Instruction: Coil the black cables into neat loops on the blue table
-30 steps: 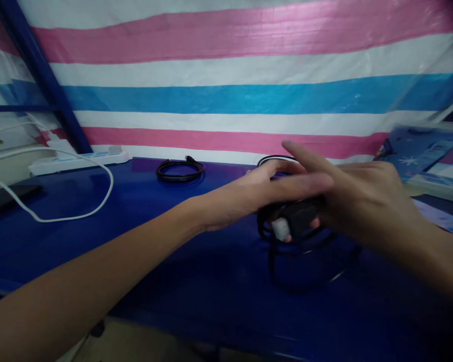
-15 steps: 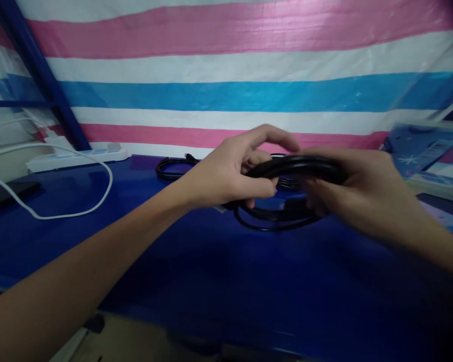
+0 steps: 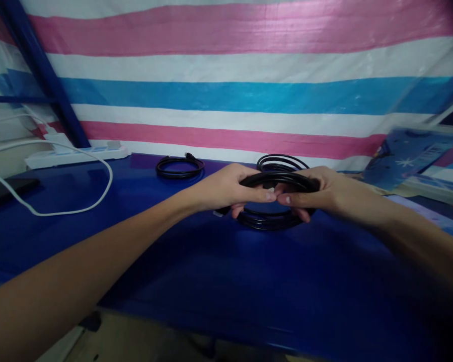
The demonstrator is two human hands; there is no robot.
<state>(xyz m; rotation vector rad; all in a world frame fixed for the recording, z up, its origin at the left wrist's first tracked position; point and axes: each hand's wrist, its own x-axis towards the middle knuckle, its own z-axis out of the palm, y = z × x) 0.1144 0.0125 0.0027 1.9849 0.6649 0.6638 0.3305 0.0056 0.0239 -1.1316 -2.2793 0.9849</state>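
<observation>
A coiled black cable [image 3: 274,221] is held just above the blue desk [image 3: 226,281]. My left hand [image 3: 232,188] grips the coil's left side, thumb pointing inward. Around its right side my right hand [image 3: 317,191] is closed, and the two thumb tips nearly meet at the middle of the loop. A dark connector [image 3: 222,211] with a light end sticks out below my left hand. Behind the hands lies a second black coil [image 3: 281,162], partly hidden. Farther left, a smaller coiled black cable [image 3: 179,168] rests on the desk with its plug upward.
A white power strip [image 3: 75,157] stands at the back left, with a white cord [image 3: 111,176] looping over the desk. A dark flat object [image 3: 11,191] lies at the left edge. Blue printed boxes [image 3: 403,156] are at the right. A striped sheet [image 3: 226,95] hangs behind.
My right hand has moved left and closed on the coil's right side; it was blurred before. My left fingers have folded down around the coil, and the held loop looks rounder and neater.
</observation>
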